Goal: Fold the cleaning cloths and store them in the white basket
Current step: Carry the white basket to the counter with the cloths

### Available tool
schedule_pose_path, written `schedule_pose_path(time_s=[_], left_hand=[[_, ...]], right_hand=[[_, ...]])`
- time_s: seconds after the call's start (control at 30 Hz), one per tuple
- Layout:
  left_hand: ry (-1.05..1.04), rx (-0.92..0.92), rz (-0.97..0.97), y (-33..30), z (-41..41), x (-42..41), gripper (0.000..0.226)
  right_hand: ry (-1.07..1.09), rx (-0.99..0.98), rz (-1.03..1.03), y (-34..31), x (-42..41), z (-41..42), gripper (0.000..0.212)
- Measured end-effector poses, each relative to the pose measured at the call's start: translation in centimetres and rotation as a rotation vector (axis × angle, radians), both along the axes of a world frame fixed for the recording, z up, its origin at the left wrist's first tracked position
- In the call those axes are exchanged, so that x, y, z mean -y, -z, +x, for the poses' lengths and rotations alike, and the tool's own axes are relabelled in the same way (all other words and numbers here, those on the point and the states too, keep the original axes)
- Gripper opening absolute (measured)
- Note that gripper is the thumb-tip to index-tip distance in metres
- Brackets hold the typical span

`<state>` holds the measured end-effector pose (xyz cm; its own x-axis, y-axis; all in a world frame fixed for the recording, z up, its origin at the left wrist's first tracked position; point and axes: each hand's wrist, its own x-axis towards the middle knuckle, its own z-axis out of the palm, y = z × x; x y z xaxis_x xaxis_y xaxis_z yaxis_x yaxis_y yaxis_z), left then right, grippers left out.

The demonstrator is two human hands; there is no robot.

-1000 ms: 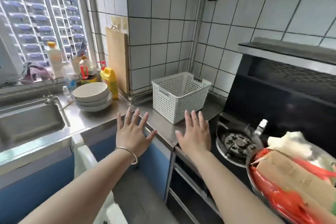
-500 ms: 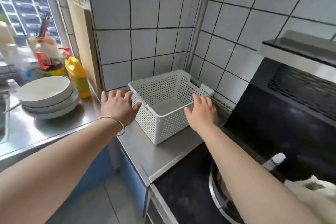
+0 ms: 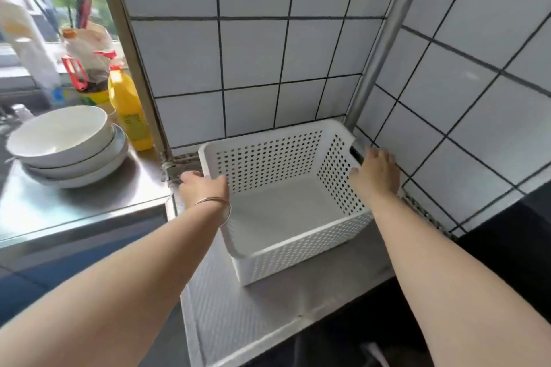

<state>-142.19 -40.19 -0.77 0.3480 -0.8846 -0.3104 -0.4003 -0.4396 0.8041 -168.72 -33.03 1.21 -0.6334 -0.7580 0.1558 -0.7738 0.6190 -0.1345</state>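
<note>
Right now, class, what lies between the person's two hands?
In the head view, only the empty white basket: the left hand grips its left rim and the right hand its right handle.

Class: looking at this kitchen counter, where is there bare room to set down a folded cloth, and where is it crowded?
Free: the steel counter in front of the basket, out to its front edge, and the basket's bare floor. A smaller strip lies in front of the bowls. Crowded: the window corner behind the bowls, packed with the yellow bottle and other containers.

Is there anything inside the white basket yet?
Empty. The white basket shows only its bare white floor, no cloths. The left hand and right hand grip its two side rims.
</note>
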Motion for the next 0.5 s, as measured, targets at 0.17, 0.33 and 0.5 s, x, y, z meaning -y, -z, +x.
schedule_pose_path(time_s=[0.17,0.33,0.5], left_hand=[[-0.039,-0.028,0.037,1.8,-0.4,0.9,0.032],[-0.001,-0.113,0.113,2.6,-0.7,0.9,0.047],[-0.038,-0.038,0.167,1.3,1.5,1.0,0.055]], right_hand=[[-0.005,-0.001,-0.014,1.6,4.5,-2.5,0.046],[0.149,0.26,-0.048,2.3,6.4,-4.1,0.037],[0.233,0.33,0.093,1.1,6.9,-2.5,0.05]])
